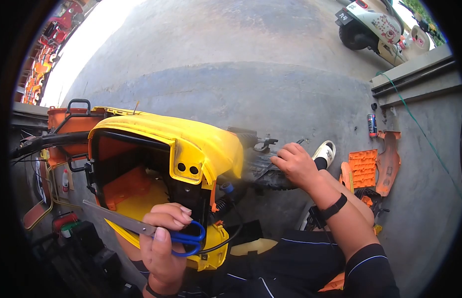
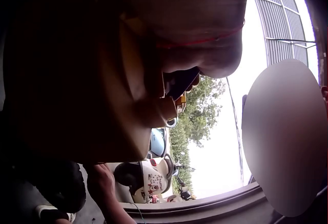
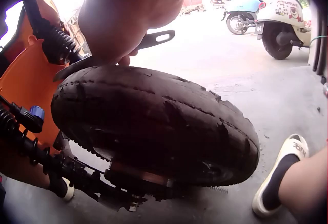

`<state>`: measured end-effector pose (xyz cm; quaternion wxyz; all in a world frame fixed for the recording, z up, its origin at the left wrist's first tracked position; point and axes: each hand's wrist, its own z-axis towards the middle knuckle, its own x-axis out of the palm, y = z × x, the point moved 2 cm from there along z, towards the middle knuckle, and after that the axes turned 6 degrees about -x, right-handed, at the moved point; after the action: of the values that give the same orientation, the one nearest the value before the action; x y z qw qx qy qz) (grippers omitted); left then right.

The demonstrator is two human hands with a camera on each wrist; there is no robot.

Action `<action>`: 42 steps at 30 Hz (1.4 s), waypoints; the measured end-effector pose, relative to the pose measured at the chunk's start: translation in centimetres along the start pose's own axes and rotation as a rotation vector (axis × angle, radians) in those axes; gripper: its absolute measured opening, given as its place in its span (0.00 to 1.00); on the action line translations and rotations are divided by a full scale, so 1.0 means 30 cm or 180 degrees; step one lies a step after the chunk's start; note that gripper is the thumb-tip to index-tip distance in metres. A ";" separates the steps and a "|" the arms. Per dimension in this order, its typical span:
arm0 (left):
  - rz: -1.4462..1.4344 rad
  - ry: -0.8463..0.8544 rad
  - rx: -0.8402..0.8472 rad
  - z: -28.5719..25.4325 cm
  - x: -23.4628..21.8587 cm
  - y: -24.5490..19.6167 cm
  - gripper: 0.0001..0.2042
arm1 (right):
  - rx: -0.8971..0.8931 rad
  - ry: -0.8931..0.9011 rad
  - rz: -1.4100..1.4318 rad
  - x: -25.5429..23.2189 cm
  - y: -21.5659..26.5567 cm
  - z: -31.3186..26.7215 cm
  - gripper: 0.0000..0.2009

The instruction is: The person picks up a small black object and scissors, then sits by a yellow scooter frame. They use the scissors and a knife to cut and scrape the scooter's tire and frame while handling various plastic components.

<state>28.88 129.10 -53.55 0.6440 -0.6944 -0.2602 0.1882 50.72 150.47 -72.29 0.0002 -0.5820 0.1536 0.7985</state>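
Note:
In the head view my left hand grips blue-handled scissors, their blades pointing left across the yellow body shell. The left wrist view shows the left hand dark and close, with part of a blue handle. My right hand is above the black tyre, fingers curled. In the right wrist view this hand covers the middle of a dark slotted bar just above the tyre; fingertips show below the bar.
Orange plastic parts and a spray can lie on the floor at right. A white scooter stands at the upper right, and a green hose runs down the right side. Dark equipment sits at lower left.

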 end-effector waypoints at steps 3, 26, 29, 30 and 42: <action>0.0010 0.0013 0.0001 -0.001 -0.003 0.002 0.11 | 0.0086 0.0219 -0.0236 0.000 0.016 0.007 0.04; 0.0074 0.0017 -0.0075 0.004 0.019 -0.007 0.10 | 0.0329 0.0049 -0.0239 0.027 0.023 -0.003 0.01; 0.0235 -0.0161 0.0087 0.005 0.021 -0.003 0.11 | 0.0019 0.0188 -0.0462 0.016 0.118 0.035 0.03; 0.0214 -0.0179 0.0079 0.005 0.020 -0.003 0.11 | 0.0019 0.0181 -0.0455 0.020 0.105 0.032 0.03; -0.0075 -0.0073 -0.0036 -0.001 0.011 0.000 0.11 | -0.0071 0.0302 -0.0621 -0.005 0.096 0.061 0.01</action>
<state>29.14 129.27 -53.51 0.6392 -0.6927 -0.2768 0.1872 48.54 148.20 -70.95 0.0642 -0.6313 0.0872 0.7679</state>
